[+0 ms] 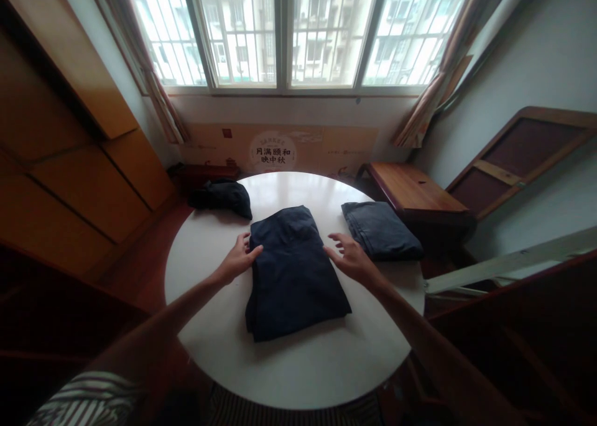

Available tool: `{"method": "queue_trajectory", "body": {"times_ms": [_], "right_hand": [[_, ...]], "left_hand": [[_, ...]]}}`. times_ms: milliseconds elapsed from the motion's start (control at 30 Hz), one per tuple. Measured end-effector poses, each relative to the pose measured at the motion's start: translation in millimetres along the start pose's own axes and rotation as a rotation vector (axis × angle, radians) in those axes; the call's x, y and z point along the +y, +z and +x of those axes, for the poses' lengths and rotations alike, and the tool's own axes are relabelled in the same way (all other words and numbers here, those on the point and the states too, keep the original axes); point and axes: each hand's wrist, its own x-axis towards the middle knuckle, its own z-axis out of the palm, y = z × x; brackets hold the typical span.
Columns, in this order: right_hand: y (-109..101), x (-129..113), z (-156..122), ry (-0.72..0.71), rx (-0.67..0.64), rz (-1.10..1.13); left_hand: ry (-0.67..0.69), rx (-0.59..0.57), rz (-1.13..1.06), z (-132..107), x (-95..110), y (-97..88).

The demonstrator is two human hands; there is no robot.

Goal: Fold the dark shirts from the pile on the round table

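Note:
A folded dark navy garment (293, 273) lies in the middle of the round white table (298, 364). My left hand (240, 258) rests at its left edge with the fingers stretched onto the cloth, holding nothing. My right hand (349, 256) hovers at the garment's right edge, fingers spread and apart, empty. A second folded dark garment (380, 230) lies on the table to the right. A crumpled dark garment (221, 197) sits at the table's far left edge.
A wooden bench (413, 193) stands behind the table on the right, a framed wooden panel (522, 158) leans on the right wall, and wooden cabinets (79, 183) line the left. A barred window (289, 31) with curtains fills the back wall.

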Motion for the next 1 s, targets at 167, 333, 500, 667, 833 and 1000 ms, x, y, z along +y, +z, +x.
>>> {"method": "queue_trajectory", "body": {"times_ms": [167,333,500,667,833,1000], "right_hand": [[-3,21,39,0.414,-0.260,0.344],[13,17,55,0.438,-0.338,0.359],[25,16,61,0.418,-0.363,0.471],[13,6,42,0.340,-0.364,0.644],[-23,-25,-12,0.019,-0.299,0.831],[-53,-57,-50,-0.199,-0.127,0.640]], "left_hand": [[-0.220,-0.102,-0.391,-5,8,0.0],[0.040,-0.077,-0.362,0,15,12.9],[0.196,-0.194,-0.242,-3,11,12.7],[0.275,-0.181,-0.224,-17,8,6.0],[0.379,-0.062,-0.191,-68,43,-22.0],[0.472,-0.034,-0.160,-101,87,-49.4]]}}
